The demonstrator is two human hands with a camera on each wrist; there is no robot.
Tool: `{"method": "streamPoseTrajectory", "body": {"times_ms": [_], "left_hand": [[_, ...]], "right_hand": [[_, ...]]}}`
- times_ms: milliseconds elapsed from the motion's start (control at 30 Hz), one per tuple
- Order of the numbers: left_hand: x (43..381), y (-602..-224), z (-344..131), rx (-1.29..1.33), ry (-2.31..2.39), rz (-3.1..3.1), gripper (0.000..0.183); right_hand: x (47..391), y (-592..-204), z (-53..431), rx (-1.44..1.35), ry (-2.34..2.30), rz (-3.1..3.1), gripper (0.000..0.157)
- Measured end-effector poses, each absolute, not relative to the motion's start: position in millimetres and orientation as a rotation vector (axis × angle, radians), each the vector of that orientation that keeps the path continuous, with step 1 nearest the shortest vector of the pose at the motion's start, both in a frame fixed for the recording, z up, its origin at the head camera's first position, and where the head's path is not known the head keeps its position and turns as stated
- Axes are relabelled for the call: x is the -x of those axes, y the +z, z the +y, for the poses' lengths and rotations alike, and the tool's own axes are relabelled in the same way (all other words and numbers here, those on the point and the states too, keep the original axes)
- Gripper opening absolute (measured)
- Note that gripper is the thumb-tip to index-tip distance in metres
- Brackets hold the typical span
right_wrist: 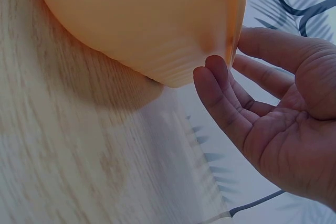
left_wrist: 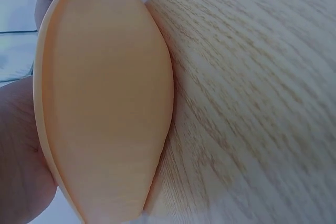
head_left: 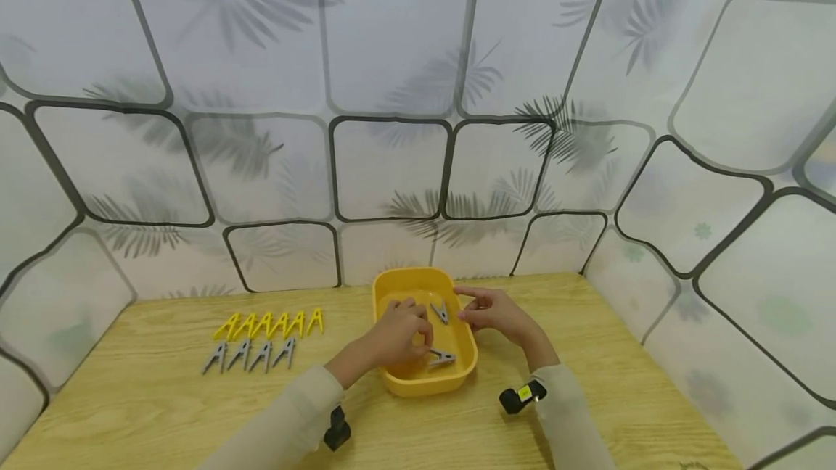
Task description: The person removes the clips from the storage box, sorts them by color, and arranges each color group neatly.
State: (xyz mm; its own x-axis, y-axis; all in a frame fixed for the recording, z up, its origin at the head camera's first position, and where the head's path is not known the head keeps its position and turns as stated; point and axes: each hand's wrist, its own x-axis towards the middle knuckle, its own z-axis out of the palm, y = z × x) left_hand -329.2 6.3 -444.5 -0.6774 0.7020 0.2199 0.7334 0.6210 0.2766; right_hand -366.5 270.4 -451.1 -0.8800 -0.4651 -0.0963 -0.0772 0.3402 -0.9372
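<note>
A yellow plastic basket point(head_left: 427, 387) stands on the table in front of me. My left hand point(head_left: 400, 332) reaches down into it, the index finger and thumb bent together at the end of a grey clothespin point(head_left: 443, 359) near the basket's front. Farther back inside lies another grey clothespin point(head_left: 440, 312), apart from the hand. At the right rim, my right hand point(head_left: 499, 316) holds the basket edge with thumb and fingers. The right wrist view shows fingertips point(right_wrist: 214, 72) beside the outer wall. The left wrist view is mostly the basket's outer wall point(left_wrist: 107, 98).
To the left, several yellow clothespins point(head_left: 264, 325) stand in a row, with several grey clothespins point(head_left: 260, 356) in a row before them. The wooden table point(head_left: 163, 419) meets a patterned curtain point(head_left: 392, 172) at the back and sides.
</note>
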Motion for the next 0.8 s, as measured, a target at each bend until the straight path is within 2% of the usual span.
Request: {"method": "streamPoseTrajectory", "body": {"times_ms": [400, 800], "left_hand": [[327.0, -441.4, -16.1, 1.073, -0.624, -2.509, 0.012], [330.5, -441.5, -62.0, 0.892, -0.629, -2.293, 0.015]], "right_hand": [[365.0, -448.8, 270.1, 0.477, -1.554, 2.273, 0.065], [366.8, -450.7, 269.9, 0.482, -1.541, 2.264, 0.067]]}}
